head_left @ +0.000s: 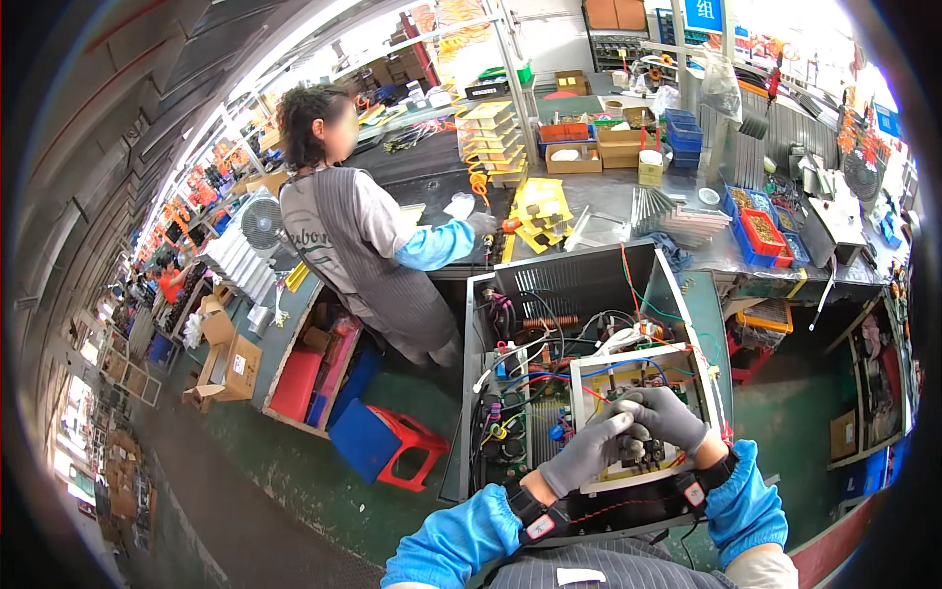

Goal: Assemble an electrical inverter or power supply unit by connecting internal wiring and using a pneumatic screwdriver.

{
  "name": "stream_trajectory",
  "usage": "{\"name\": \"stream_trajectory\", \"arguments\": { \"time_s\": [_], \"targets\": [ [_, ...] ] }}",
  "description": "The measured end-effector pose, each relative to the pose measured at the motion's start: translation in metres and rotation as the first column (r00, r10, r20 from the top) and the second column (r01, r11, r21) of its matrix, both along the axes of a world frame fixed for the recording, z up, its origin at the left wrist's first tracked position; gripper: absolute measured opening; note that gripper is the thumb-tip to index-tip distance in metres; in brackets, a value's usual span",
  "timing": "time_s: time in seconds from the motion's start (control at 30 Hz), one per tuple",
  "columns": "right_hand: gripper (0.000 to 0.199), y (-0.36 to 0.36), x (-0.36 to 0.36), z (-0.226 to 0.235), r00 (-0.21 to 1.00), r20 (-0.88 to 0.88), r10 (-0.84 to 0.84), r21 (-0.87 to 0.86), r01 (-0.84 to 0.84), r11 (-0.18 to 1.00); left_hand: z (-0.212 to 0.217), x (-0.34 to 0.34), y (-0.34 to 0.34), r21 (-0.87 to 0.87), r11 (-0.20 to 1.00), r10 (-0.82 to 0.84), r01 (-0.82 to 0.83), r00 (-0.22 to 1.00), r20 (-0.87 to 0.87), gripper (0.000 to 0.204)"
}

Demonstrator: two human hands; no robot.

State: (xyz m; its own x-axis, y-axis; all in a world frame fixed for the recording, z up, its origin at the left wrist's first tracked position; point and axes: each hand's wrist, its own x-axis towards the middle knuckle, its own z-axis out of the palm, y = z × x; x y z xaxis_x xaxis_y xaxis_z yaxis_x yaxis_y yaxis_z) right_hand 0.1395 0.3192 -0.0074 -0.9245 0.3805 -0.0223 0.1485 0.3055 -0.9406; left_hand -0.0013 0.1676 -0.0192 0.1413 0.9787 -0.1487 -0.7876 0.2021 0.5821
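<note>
An open metal case (469, 393) packed with wiring and circuit parts stands before me. Over its near right part, my left hand (595, 450) and my right hand (669, 416), both in grey gloves, come together with fingers curled and pinched. Whatever they grip is hidden by the fingers. Just below them sits a cluster of dark components (648, 455) inside a pale inner frame (692, 378). Red and blue wires (628, 361) run across that frame, beside the hands. Finned heatsinks and a copper-coloured coil (551, 322) lie farther in.
A co-worker (368, 245) stands at a dark bench to the left. A red stool (414, 447) is on the floor left of the case. Blue and red bins (760, 232) of small parts and stacked metal plates (677, 218) occupy the bench beyond.
</note>
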Motion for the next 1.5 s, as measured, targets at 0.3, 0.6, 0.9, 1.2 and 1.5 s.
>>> {"name": "stream_trajectory", "arguments": {
  "time_s": [0.3,0.6,0.9,1.2,1.5],
  "targets": [
    [0.046,-0.002,-0.001,0.003,0.999,0.03,-0.018,-0.065,0.02,0.998,0.005,0.001,-0.001,0.016,1.0,0.019,-0.018,0.999,-0.03,0.026],
    [0.062,-0.007,-0.002,0.016,0.995,-0.073,0.072,0.007,-0.071,0.997,0.002,0.0,-0.003,-0.021,1.0,0.008,-0.009,1.0,-0.009,0.026],
    [0.055,-0.005,-0.001,0.011,0.998,-0.031,0.06,0.002,-0.06,0.998,-0.004,0.002,-0.002,0.032,0.999,0.003,-0.003,1.0,-0.026,0.026],
    [0.056,-0.006,-0.002,0.01,0.998,-0.029,0.058,0.001,-0.058,0.998,0.003,0.002,-0.003,-0.008,1.0,0.012,-0.012,0.999,-0.032,0.03],
    [0.055,-0.005,-0.003,0.007,0.999,-0.03,0.045,-0.013,-0.046,0.999,-0.001,0.002,-0.003,0.012,1.0,0.012,-0.012,0.999,-0.038,0.031]
  ]
}}
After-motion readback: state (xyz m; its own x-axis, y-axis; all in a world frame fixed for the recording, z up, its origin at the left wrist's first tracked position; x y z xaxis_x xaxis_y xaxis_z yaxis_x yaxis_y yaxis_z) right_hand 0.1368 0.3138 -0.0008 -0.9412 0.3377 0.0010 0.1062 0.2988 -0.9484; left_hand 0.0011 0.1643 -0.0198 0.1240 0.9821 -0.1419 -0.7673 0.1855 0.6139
